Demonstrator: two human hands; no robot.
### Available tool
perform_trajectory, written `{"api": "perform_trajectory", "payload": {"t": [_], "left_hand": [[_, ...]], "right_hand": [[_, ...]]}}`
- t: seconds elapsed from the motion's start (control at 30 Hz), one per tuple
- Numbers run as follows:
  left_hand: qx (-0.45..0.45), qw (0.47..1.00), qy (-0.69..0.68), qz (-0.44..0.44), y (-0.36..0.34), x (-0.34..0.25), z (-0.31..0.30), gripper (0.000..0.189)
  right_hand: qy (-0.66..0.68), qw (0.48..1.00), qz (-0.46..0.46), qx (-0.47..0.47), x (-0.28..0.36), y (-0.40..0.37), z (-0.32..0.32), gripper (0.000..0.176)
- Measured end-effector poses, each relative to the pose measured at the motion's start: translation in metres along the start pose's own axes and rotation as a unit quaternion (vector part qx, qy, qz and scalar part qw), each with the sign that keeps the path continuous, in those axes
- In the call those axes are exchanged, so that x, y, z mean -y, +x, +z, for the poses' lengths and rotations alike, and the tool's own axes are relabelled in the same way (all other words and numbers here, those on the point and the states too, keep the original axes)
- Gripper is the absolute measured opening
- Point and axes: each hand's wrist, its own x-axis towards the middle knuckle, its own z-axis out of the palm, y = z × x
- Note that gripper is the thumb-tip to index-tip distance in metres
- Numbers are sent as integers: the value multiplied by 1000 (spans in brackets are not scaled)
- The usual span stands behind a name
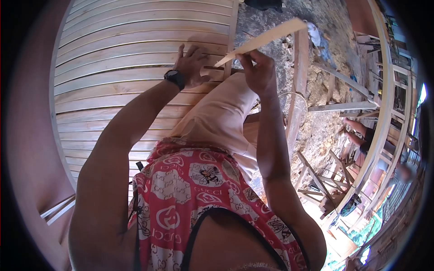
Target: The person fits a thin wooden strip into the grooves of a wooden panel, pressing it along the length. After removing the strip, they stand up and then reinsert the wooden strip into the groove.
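A thin, pale strip of wood [271, 34] is pinched in my right hand [260, 70], between thumb and fingers. The strip slants from the slatted panel's edge up to the right. One end is close to a gap between slats. My left hand [192, 65], with a black watch [174, 79] at the wrist, rests with spread fingers on the slatted wooden panel [140, 56]. Its fingertips lie on the slats, left of the strip's lower end. My knee, in light trousers [217, 113], is against the panel.
Sawdust and wood scraps cover the ground [323, 122] on the right. A wooden beam [298, 81] and frame pieces [343, 107] stand there. Another person [384, 147] is at the far right, beyond a long curved-looking rail [386, 90]. Wooden stands [323, 180] lie lower right.
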Motion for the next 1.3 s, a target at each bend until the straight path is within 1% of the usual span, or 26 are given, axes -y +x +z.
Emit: {"api": "perform_trajectory", "payload": {"t": [0.03, 0.17, 0.23, 0.4, 0.5, 0.7, 0.8, 0.87, 0.9, 0.97, 1.03, 1.07, 1.1, 1.13, 1.17, 1.23, 1.3], "left_hand": [[-5, 1000, -2, 15, -1, 3, 1, 72], [-14, 999, -6, 31, -1, 4, -1, 73], [-3, 1000, 9, 25, -2, 4, -3, 75], [-9, 999, 13, 33, -1, 7, 4, 74], [-9, 999, 18, 33, 0, 6, 3, 73], [-20, 999, 24, 40, -1, 7, 8, 72], [-34, 998, 21, 38, -2, 5, 13, 71], [-46, 998, 20, 36, -3, 5, 15, 69], [-50, 998, 9, 35, -4, 4, 12, 68], [-54, 998, -3, 33, -4, -1, 8, 67], [-68, 998, 2, 3, -5, -7, 6, 53], [-69, 998, 2, 4, -8, -11, 5, 53], [-31, 999, 8, 2, -11, -14, 5, 44], [7, 1000, 14, 1, -12, -17, 4, 37], [6, 1000, 13, 3, -13, -17, 6, 37], [-38, 999, -12, 16, -19, -15, 15, 28], [-43, 999, -7, 23, -22, -15, 22, 29]], "right_hand": [[-4, 1000, 10, -2, -2, -4, 5, 11], [9, 1000, 3, -15, -14, -17, 18, 8], [18, 1000, 2, -25, -13, -19, 20, 8], [33, 999, -12, -35, -14, -20, 20, 7], [37, 999, -1, -23, -14, -20, 19, 7], [28, 999, -13, -22, -17, -20, 20, 8], [41, 999, -16, -18, -21, -21, 22, 11], [47, 999, 16, -17, -20, -22, 24, 14], [47, 999, 16, -17, -19, -23, 24, 14], [16, 999, 32, 14, -18, -23, 22, 20], [25, 999, 26, 5, -19, -21, 23, 17], [34, 999, 21, -3, -20, -21, 23, 14], [34, 999, 21, -4, -18, -20, 23, 14], [29, 1000, 3, -8, -16, -20, 22, 13], [25, 999, -17, -12, -15, -18, 20, 13], [0, 1000, -28, -4, -15, -16, 17, 12], [-23, 999, -38, 3, -9, -16, 13, 11]]}}
